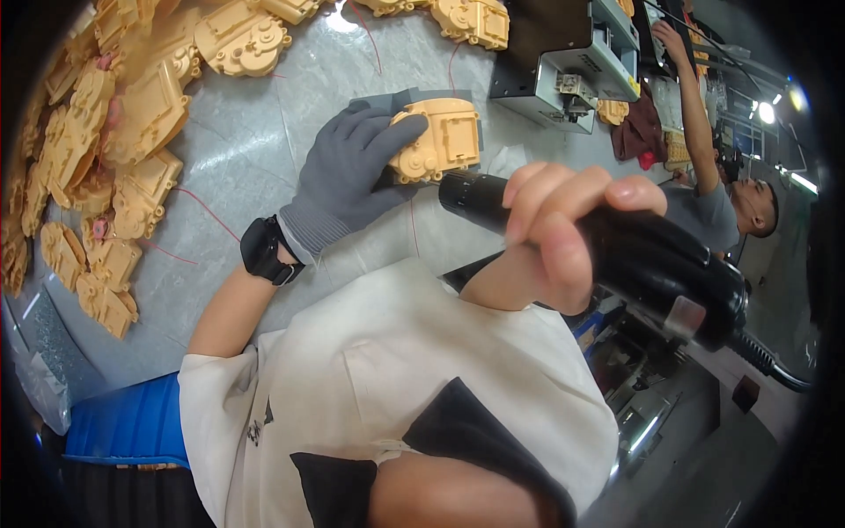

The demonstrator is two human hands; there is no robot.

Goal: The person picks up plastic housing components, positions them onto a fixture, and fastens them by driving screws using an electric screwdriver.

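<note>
In a grey knit glove, my left hand [352,163] is closed on a tan plastic gear housing [453,132], its thumb or finger lying across the near-left part. Under and behind the housing shows a dark grey block [418,97]. My bare right hand [572,224] wraps round a black corded electric screwdriver [673,273], held nearly level. The tool's ribbed nose [462,192] points left at the lower edge of the housing. Whether its bit touches a screw there is too small to tell.
Many tan housings [141,106] are heaped along the left and far side of the grey table [255,132], some with thin red wires. A metal-cased machine [563,75] stands at the far right. A blue bin [128,422] is at lower left. Another person [722,194] works at right.
</note>
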